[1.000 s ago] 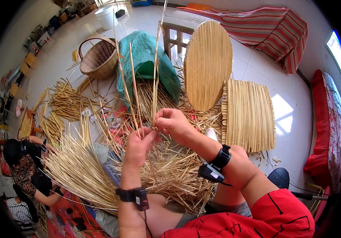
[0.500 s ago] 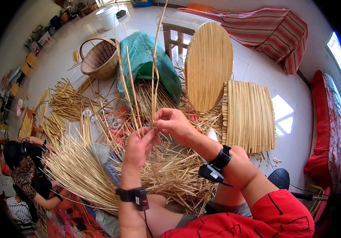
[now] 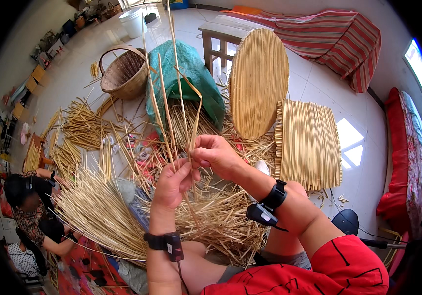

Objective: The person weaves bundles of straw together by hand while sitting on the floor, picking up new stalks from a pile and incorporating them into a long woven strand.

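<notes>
Several long straw stalks (image 3: 164,98) stand upright from my left hand (image 3: 172,187), which is closed around their lower ends. My right hand (image 3: 217,153) is right beside it, thumb and fingers pinched on a dry leaf strip (image 3: 200,101). That strip bows out to the right of the tallest stalk and still meets it higher up. The fingertips of both hands nearly touch. Below them lies a loose heap of short straw pieces (image 3: 220,219), and to the left a big bundle of long straw (image 3: 100,216).
Behind my hands are a green plastic sheet (image 3: 164,56) over more straw, a wicker basket (image 3: 125,73) and a wooden bench (image 3: 230,28). An oval straw panel (image 3: 259,83) and a squarer straw panel (image 3: 308,145) stand at right. Another person (image 3: 34,206) works at far left.
The tallest stalk has tipped to the left. The leaf strip pinched in my right hand has come away from its lower part and now bends outward. Both hands have barely moved.
</notes>
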`<state>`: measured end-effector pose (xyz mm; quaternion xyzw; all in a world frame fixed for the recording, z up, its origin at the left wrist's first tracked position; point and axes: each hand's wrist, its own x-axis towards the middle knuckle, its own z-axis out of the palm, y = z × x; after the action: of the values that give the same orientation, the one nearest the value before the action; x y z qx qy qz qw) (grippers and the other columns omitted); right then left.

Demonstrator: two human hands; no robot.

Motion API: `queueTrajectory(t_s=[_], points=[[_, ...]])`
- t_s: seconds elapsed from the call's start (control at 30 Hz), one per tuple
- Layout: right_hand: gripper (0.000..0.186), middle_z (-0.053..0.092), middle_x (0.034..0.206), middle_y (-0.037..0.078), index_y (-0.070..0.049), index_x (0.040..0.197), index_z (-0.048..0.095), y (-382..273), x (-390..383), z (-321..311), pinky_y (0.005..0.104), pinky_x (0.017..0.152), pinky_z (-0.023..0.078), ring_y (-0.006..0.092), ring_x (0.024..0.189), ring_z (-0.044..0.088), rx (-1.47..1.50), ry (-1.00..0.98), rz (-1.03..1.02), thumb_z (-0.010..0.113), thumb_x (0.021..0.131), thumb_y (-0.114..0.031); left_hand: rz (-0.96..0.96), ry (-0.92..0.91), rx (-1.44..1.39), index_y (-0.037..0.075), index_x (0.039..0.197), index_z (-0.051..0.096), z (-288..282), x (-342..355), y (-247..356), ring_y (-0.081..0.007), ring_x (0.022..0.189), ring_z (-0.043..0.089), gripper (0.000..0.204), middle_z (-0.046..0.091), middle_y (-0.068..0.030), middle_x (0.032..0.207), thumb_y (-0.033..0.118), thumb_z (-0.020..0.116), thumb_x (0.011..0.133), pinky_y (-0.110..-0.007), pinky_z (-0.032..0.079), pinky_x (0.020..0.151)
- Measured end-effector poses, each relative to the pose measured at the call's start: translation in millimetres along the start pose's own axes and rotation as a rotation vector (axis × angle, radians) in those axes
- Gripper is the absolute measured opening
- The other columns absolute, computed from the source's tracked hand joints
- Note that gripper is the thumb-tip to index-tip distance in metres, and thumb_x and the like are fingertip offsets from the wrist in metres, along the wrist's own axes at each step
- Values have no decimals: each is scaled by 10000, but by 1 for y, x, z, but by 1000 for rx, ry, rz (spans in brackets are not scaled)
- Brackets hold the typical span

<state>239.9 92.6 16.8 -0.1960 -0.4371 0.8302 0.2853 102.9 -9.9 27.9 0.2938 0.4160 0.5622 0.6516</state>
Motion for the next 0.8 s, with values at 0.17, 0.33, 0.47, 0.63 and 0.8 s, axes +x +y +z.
queueTrajectory(t_s=[0.17,0.33,0.47,0.63,0.8], points=[[52,536,663,21,-12,829,567,-3,-4,5,199,494,403,86,525,476,210,-72,127,581,807,-57,3,-37,-61,4,1006,612,4,-3,0,-52,601,533,215,630,-44,755,182,505,951,-140,351,516],[90,567,681,33,-7,821,585,6,0,-3,262,526,474,117,529,512,-100,149,76,599,806,-95,0,-42,-31,6,989,611,0,1,-6,-46,560,506,208,635,-59,754,179,501,951,-143,342,498],[134,638,747,81,-9,796,630,6,1,-16,345,572,507,174,587,596,-1049,254,-56,644,748,-133,42,-107,-35,24,972,617,1,-4,-2,-16,461,380,186,646,-69,736,174,510,943,-155,276,442],[175,677,913,130,-74,878,689,6,-18,-17,394,670,513,287,852,657,-1860,-385,540,643,728,-152,100,35,-4,31,960,617,-7,-6,1,-6,448,346,157,658,-74,747,164,540,926,-155,247,429],[183,682,893,95,-76,933,688,-2,-13,-12,383,700,516,282,896,653,-1662,-247,342,603,782,-136,51,25,13,39,930,609,-8,-3,1,-8,459,363,121,662,-72,759,153,574,909,-154,249,428]])
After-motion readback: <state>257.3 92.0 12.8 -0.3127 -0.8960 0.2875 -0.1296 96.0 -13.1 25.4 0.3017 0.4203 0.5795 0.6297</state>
